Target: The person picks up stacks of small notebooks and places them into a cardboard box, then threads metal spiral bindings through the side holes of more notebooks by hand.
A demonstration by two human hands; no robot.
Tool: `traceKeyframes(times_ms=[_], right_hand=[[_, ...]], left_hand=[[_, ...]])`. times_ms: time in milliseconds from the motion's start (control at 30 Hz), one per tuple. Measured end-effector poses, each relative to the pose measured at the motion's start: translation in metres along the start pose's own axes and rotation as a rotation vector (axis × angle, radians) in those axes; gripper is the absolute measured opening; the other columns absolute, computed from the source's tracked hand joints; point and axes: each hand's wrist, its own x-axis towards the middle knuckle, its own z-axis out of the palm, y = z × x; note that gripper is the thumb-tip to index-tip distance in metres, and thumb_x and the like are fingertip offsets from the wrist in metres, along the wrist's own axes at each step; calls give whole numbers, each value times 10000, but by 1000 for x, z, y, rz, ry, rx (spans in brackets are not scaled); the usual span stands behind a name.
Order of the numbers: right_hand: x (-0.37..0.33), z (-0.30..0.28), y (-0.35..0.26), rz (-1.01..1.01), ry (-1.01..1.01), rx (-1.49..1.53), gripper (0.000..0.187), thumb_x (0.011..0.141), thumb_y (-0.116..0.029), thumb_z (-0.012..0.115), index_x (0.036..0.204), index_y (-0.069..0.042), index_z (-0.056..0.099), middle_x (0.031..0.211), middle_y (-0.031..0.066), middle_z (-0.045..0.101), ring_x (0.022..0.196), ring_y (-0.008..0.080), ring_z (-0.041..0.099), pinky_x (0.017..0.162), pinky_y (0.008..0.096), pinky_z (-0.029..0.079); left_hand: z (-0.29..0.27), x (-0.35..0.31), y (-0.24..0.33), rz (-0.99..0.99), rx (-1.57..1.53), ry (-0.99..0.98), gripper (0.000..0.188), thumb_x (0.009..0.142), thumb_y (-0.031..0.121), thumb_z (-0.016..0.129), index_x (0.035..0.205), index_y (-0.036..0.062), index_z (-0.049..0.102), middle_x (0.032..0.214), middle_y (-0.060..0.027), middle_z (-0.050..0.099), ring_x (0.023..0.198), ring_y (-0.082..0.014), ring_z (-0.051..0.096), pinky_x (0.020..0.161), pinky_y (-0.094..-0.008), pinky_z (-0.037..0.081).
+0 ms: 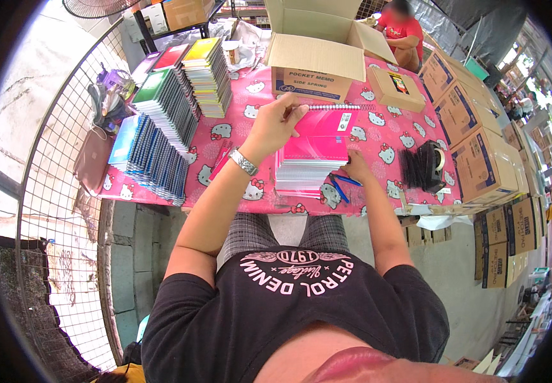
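A pink memo notebook (324,122) with a wire coil (333,107) along its top edge lies at the far side of a stack of pink-covered pads (311,156). My left hand (279,121) is closed at the left end of that coil, thumb and fingers pinched together on it. At the right side of the stack is my right hand (356,167), close to a blue-handled hand tool (342,186) that looks like pliers. Its fingers are partly hidden, so whether it grips the tool does not show.
Stacks of blue (151,156), green (167,105) and yellow (207,73) notebooks stand on the left. An open carton (311,83) and a closed brown box (396,88) sit beyond. A tape dispenser (432,166) and black wire coils (413,169) lie right. Cartons (485,163) and a seated person (403,35) are further off.
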Motion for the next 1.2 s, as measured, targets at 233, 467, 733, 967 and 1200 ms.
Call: traceKeyframes(times_ms=[233, 467, 733, 967, 1200], right_hand=[[-47, -143, -220, -352, 1019, 367, 496, 886, -206, 655, 1303, 14, 504, 1236, 190, 551, 1219, 361, 459, 1076, 447, 307], [-35, -139, -276, -584, 287, -47, 327, 847, -251, 702, 1155, -166, 631, 1149, 22, 604, 1260, 221, 466, 1126, 555, 39], [-5, -142, -272, -629, 172, -71, 142, 861, -263, 687, 983, -190, 692, 1107, -62, 622, 1303, 203, 437, 1104, 630, -52], [-9, -142, -278, -721, 167, -61, 119, 897, -275, 647, 965, -205, 716, 1097, -71, 623, 1306, 202, 428, 1094, 640, -65], [-9, -131, -278, -743, 410, -174, 107, 848, -238, 706, 941, -188, 723, 1144, -45, 612, 1277, 221, 444, 1097, 607, 66]], left_hand=[[-1, -17, 4, 178, 193, 166, 234, 977, 199, 591, 1021, -29, 567, 778, -100, 567, 598, -107, 604, 493, -276, 539], [4, -12, 3, 1, 2, 136, 254, 956, 178, 621, 892, -65, 585, 752, -73, 548, 599, -113, 624, 458, -272, 542], [8, -22, -23, 130, -189, 217, 162, 884, 75, 693, 898, -74, 629, 829, -49, 582, 647, -116, 636, 528, -254, 591], [-1, -22, -25, -96, -370, 180, 149, 880, 11, 675, 1021, -36, 666, 873, -73, 677, 684, -104, 634, 530, -260, 594], [6, -19, -21, -70, -299, 229, 97, 885, 6, 668, 971, -40, 665, 844, -68, 678, 692, -100, 638, 515, -252, 580]])
